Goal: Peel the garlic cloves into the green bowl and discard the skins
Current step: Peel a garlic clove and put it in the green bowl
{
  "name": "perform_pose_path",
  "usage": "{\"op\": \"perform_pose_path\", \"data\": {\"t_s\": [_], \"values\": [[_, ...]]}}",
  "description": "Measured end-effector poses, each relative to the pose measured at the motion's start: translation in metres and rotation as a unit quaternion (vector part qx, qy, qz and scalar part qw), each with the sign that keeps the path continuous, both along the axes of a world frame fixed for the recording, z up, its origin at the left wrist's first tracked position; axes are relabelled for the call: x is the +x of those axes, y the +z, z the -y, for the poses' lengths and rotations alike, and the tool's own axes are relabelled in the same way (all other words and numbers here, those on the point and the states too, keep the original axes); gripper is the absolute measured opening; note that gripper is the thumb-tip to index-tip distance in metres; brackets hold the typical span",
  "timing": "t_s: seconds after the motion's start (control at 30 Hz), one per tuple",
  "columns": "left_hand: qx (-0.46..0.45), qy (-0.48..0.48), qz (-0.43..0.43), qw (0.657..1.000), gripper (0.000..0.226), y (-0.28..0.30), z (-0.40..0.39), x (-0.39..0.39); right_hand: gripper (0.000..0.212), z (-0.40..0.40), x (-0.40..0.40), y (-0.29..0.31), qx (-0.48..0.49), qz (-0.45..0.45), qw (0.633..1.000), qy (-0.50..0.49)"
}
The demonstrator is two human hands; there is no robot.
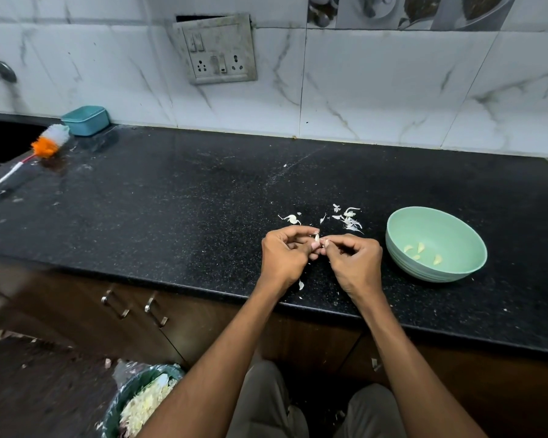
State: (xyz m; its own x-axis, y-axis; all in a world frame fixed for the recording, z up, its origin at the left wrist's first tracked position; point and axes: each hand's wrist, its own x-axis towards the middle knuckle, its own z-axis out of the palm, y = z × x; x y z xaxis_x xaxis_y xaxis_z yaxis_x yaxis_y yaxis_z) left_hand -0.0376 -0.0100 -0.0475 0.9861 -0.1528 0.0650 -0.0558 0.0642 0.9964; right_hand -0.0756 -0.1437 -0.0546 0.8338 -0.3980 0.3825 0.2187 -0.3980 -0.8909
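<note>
A garlic clove (317,238) is pinched between left hand (283,254) and right hand (353,260) above the counter's (171,200) front edge, skin half off. Peeling step judged underway. Next: clove dropped into the green bowl (436,245) at right; skins (348,220) binned (140,403).

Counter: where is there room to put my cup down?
The widest bare patch of counter lies between the brush and the hands. It is crowded from the garlic skins to the green bowl, beside the left hand and right hand.
</note>
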Motion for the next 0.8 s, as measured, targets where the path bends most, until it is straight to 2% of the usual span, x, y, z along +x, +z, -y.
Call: {"op": "perform_pose_path", "data": {"t_s": [0.27,0.57,0.8], "values": [[0.036,0.025,0.03,0.999,0.014,-0.0015,0.0009,0.0002,0.013,-0.0014,-0.0021,0.0039,-0.014,0.008,1.0,0.018],[0.079,0.046,0.036,0.995,0.028,-0.0026,0.0022,-0.0001,0.013,-0.0036,-0.0017,-0.0004,-0.069,0.01,0.997,-0.011],[0.065,0.059,0.013,0.996,0.022,-0.0029,-0.0003,0.0003,0.014,-0.0033,-0.0011,-0.0011,-0.084,0.013,0.996,0.0]]}}
